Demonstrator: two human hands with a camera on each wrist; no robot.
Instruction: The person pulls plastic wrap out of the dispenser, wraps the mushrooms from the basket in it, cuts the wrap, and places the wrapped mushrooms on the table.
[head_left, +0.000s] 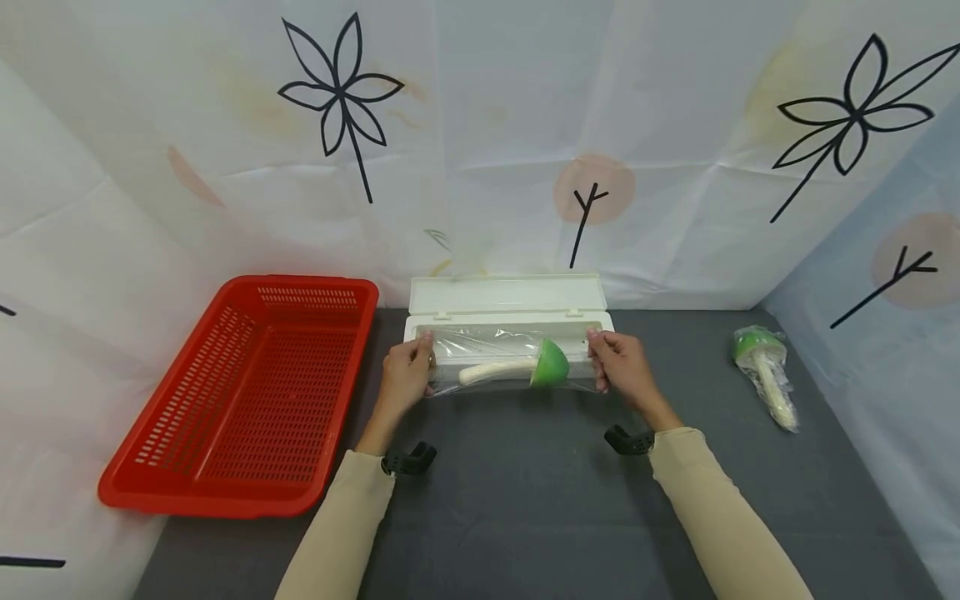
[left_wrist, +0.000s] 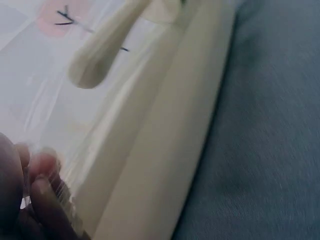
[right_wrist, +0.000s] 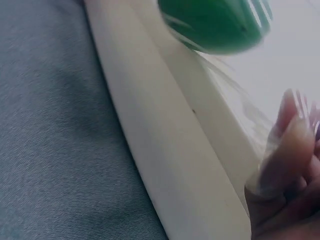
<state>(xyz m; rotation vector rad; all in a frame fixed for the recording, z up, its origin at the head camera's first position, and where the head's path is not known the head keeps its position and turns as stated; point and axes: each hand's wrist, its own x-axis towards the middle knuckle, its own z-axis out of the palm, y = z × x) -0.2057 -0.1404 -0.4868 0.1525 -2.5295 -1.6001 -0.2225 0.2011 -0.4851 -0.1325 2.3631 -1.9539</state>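
Thin clear cling film (head_left: 487, 340) spans the space between my two hands. In the head view, my left hand (head_left: 405, 373) pinches its left end and my right hand (head_left: 621, 367) pinches its right end. A mushroom-shaped piece with a green domed cap (head_left: 551, 364) and pale stem (head_left: 495, 371) lies sideways in the film, cap to the right. Behind it stands a long white film dispenser box (head_left: 510, 317), lid (head_left: 510, 293) raised. In the left wrist view, fingertips (left_wrist: 44, 165) bunch the film; the right wrist view shows the thumb (right_wrist: 290, 150) against it.
A red perforated basket (head_left: 322, 492) occupies the left of the dark grey table (head_left: 525, 517). At the far right lies a second green-and-white piece (head_left: 767, 375) wrapped in clear film. Patterned white cloth (head_left: 487, 150) hangs behind and along both sides.
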